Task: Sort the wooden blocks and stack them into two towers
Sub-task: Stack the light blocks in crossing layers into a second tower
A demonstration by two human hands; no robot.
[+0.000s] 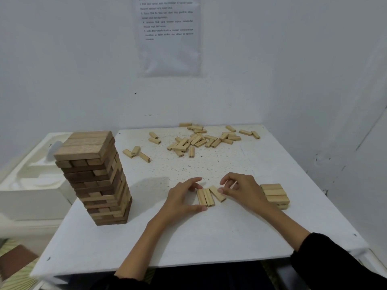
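Left hand (184, 197) clasps two light blocks (205, 197) between thumb and fingers on the table (209, 237), while curled fingers of the right hand (245, 191) pinch a tilted third block (217, 194).

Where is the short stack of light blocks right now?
In the head view, the short stack sits on the white table at the right, just outside the right hand, opposite the tall tower.
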